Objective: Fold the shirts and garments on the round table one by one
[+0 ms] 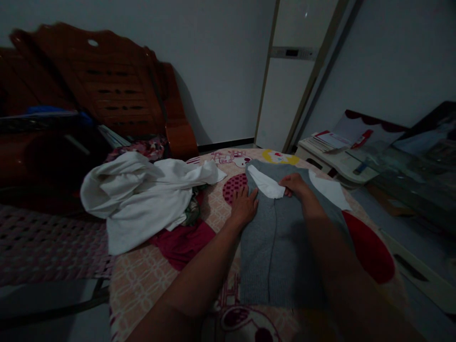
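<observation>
A grey knitted top (pixel 260 251) with white sleeves lies flat on a round table, a dark line running down its body. One white sleeve (pixel 265 183) is folded inward across the upper part. My right hand (pixel 294 184) pinches the end of that sleeve near the middle of the top. The other white sleeve (pixel 329 190) sticks out to the right, partly behind my right forearm. My left hand (pixel 244 206) rests with fingers spread at the left edge of the top.
The table wears a patterned cloth (pixel 138 275). White clothing (pixel 142 199) is heaped on the left over a dark red garment (pixel 185 242). A wooden chair (pixel 117 85) stands behind, a woven seat (pixel 46 242) at left. A low cabinet (pixel 345 161) with papers is at right.
</observation>
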`<state>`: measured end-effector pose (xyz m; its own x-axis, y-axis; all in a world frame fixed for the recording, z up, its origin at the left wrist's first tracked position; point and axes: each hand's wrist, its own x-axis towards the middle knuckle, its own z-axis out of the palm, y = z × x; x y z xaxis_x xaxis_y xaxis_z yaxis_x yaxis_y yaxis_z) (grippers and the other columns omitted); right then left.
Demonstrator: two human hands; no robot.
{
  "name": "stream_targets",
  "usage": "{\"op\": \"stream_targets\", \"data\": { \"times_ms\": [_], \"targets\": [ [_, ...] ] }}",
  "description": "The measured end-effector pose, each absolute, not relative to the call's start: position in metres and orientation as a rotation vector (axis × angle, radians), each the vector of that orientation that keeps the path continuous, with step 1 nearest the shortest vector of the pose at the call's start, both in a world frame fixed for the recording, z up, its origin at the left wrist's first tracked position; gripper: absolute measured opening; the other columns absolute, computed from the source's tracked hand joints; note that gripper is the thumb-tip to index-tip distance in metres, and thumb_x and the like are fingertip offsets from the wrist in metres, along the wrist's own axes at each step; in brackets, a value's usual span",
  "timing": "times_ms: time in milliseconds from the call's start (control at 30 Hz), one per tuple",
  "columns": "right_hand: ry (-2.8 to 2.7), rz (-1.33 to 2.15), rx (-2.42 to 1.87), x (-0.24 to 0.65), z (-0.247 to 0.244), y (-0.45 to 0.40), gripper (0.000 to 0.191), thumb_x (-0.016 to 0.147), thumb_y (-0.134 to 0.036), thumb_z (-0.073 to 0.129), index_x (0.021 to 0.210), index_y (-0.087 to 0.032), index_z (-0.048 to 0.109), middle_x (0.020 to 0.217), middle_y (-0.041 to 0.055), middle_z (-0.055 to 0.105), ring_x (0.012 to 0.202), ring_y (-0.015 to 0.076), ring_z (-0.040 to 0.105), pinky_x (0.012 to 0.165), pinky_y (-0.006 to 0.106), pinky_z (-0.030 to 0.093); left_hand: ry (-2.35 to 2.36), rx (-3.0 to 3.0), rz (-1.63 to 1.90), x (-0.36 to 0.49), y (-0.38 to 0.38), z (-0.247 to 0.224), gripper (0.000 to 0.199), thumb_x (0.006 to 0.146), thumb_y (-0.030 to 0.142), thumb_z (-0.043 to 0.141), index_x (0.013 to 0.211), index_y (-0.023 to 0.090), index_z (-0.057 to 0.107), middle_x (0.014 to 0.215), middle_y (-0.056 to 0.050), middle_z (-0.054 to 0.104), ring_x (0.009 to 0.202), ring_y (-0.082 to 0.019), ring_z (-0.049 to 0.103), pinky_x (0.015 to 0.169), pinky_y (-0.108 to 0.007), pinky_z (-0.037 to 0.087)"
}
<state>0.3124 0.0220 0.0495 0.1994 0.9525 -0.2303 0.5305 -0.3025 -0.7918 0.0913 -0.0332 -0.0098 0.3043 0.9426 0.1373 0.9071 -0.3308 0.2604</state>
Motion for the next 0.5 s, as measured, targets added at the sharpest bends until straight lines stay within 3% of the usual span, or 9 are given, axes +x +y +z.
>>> {"op": "stream_targets", "data": {
  "times_ms": [133,300,500],
  "targets": [
    [-1.189,0.937,-1.78,0.309,0.044,0.019,0.011,0.079,-0.01,0.069,0.071,-0.014,0.064,0.041,-0.0026,0.055,0.036,0.0099,0.049,0.038,0.019,0.039,1.743,2.439,0.395,0.091,-0.033,-0.011,0.053,0.103,0.041,0.039,0.154,0.029,0.044,0.161,-0.013,0.04,0.148,-0.032,0.035,0.122,-0.053,0.025],
    [-1.019,0.977,-1.603,0.302,0.044,0.017,0.014,0.07,-0.003,0.074,0.075,-0.013,0.065,0.054,-0.0016,0.064,0.047,0.0103,0.06,0.05,0.02,0.052,1.742,2.446,0.382,0.091,-0.032,-0.012,0.053,0.103,0.041,0.04,0.154,0.028,0.044,0.16,-0.014,0.041,0.148,-0.032,0.035,0.122,-0.053,0.025],
    [-0.983,1.111,-1.719,0.293,0.049,0.011,0.014,0.083,-0.003,0.062,0.094,-0.011,0.065,0.056,0.0018,0.067,0.043,0.0117,0.06,0.041,0.02,0.048,1.735,2.448,0.378,0.091,-0.032,-0.01,0.053,0.103,0.04,0.04,0.154,0.027,0.044,0.16,-0.013,0.041,0.148,-0.032,0.035,0.122,-0.054,0.024]
  ]
}}
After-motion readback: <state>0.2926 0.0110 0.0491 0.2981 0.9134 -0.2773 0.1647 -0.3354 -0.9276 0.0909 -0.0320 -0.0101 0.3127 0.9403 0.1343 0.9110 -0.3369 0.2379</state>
